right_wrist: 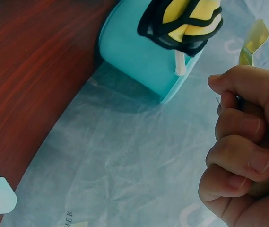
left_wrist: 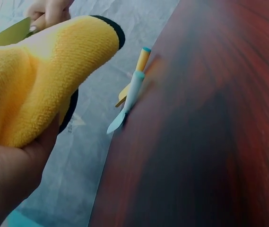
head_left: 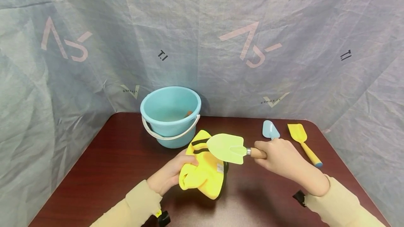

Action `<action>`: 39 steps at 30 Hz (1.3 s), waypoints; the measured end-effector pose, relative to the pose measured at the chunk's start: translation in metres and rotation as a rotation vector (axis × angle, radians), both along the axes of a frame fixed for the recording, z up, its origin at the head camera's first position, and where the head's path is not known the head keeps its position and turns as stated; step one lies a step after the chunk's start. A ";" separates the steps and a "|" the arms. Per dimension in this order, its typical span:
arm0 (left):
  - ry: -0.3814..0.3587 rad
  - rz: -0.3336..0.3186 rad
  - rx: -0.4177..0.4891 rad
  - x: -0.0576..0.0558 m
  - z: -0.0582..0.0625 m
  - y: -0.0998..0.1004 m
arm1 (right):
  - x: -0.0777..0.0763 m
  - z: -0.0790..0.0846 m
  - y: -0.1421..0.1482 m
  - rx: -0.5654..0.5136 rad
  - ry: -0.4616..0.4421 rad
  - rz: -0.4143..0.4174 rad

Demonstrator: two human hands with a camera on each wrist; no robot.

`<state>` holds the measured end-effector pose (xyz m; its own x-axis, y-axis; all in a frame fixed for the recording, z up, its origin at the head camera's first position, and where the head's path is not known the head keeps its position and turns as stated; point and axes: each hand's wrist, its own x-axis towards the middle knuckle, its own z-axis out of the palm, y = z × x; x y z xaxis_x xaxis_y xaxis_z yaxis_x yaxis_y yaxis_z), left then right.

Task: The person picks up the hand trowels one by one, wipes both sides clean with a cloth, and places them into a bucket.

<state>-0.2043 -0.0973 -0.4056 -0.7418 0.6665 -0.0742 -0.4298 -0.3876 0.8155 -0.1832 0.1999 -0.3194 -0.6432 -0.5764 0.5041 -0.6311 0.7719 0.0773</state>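
Left fingers (head_left: pixel 190 159) clamp yellow cloth (head_left: pixel 206 171), right fingers (right_wrist: pixel 238 153) trowel (head_left: pixel 225 148); bucket (head_left: pixel 170 129) behind cloth, scoop (head_left: pixel 269 129), yellow shovel (head_left: pixel 299 136) far right.

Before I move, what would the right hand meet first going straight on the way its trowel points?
Most likely the yellow cloth in the left hand; the right hand's trowel overlaps it in the head view, though whether they touch is unclear.

wrinkled grey cloth (head_left: pixel 189 16) with printed letters (head_left: pixel 162 55) hangs beyond the far and side edges of a dark red, round-cornered desk (head_left: pixel 116 153).
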 end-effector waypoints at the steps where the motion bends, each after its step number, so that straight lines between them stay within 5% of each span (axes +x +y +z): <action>1: 0.006 -0.011 0.007 0.000 0.000 0.003 | 0.000 0.000 -0.001 -0.003 -0.006 0.000; 18: 0.099 -0.167 0.196 0.001 0.003 0.042 | -0.001 0.000 -0.008 -0.003 -0.093 -0.034; 39: 0.088 -0.162 0.301 0.008 0.011 0.049 | -0.003 -0.007 -0.011 -0.002 -0.090 -0.066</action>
<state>-0.1960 -0.0479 -0.3943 -0.6198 0.7580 0.2030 -0.4383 -0.5490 0.7117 -0.1866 0.1889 -0.3267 -0.7223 -0.5308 0.4434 -0.5835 0.8118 0.0212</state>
